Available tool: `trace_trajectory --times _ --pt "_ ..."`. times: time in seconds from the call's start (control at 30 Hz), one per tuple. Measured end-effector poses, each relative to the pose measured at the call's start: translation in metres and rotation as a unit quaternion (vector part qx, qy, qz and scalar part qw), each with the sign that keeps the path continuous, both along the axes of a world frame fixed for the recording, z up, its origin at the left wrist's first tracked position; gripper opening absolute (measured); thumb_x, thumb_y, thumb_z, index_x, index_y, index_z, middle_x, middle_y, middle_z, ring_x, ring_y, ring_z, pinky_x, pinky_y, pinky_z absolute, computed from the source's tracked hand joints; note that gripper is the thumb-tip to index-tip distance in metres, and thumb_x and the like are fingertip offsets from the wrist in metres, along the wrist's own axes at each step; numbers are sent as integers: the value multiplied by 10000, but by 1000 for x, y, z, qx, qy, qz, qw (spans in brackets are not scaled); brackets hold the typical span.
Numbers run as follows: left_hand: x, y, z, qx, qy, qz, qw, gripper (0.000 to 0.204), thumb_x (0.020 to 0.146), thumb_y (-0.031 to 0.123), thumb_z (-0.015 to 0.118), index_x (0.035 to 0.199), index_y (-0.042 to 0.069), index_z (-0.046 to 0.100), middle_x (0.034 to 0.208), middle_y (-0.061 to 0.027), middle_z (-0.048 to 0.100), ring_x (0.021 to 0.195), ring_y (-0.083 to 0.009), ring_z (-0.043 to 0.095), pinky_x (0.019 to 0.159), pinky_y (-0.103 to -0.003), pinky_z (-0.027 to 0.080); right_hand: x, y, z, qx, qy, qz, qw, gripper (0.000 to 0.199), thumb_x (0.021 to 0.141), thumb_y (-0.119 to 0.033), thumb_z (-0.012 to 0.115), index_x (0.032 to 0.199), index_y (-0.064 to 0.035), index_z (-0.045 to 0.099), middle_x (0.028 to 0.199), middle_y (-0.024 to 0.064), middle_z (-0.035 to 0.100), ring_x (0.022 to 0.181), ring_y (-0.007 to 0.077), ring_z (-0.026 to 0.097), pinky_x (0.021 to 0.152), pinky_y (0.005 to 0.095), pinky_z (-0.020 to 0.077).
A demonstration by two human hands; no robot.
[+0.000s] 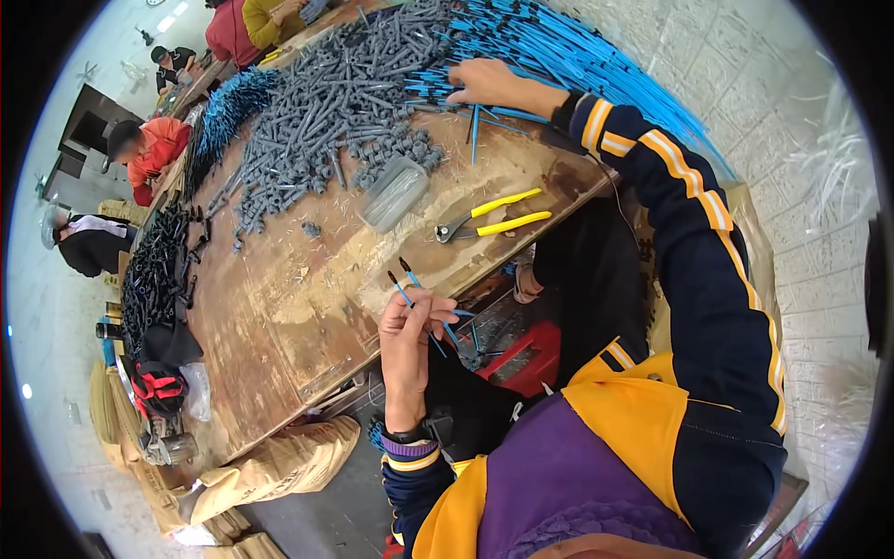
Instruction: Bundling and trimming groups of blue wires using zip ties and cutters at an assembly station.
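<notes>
My left hand (406, 331) is closed on a few thin blue sticks with dark tips (408, 287), held low by the table's near edge. Their tips point up and away from me, and the lower ends poke out past my fingers. Stretched out far to the right, my right hand (492, 84) has its fingers bent down at the near edge of a large pile of blue sticks (568, 65). What those fingers grip, if anything, cannot be made out. Several loose blue sticks lie just below this hand.
Grey ribbed plastic parts (326, 102) are heaped on the wooden table (270, 345). A clear plastic tub (396, 194) and yellow-handled pliers (514, 223) lie between my hands. Black parts (154, 279) cover the left edge. Other people (158, 149) sit along the far left.
</notes>
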State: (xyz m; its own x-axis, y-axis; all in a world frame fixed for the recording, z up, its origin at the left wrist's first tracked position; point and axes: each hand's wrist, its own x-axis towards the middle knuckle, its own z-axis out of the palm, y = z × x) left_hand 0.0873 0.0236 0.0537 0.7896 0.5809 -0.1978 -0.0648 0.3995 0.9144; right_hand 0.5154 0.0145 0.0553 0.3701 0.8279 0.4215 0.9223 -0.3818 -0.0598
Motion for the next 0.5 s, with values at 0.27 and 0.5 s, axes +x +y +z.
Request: trace_trajectory --times 0.27,0.5 --pt "-8 15 -16 -18 -70 -50 996 143 955 105 545 1069 49 610 648 -48 591 546 -122 510 561 -244 411 -7 23 36 -96 -172 -45 979 90 761 -122 605 817 -85 666 750 122 652 715 337 658 582 443 516" --pt "4 11 16 -44 -184 139 972 352 969 126 549 1299 21 488 938 -121 678 715 -138 609 589 -239 434 -112 -9 89 132 -142 254 948 132 882 -166 556 964 -95 630 773 120 645 700 305 646 576 428 518"
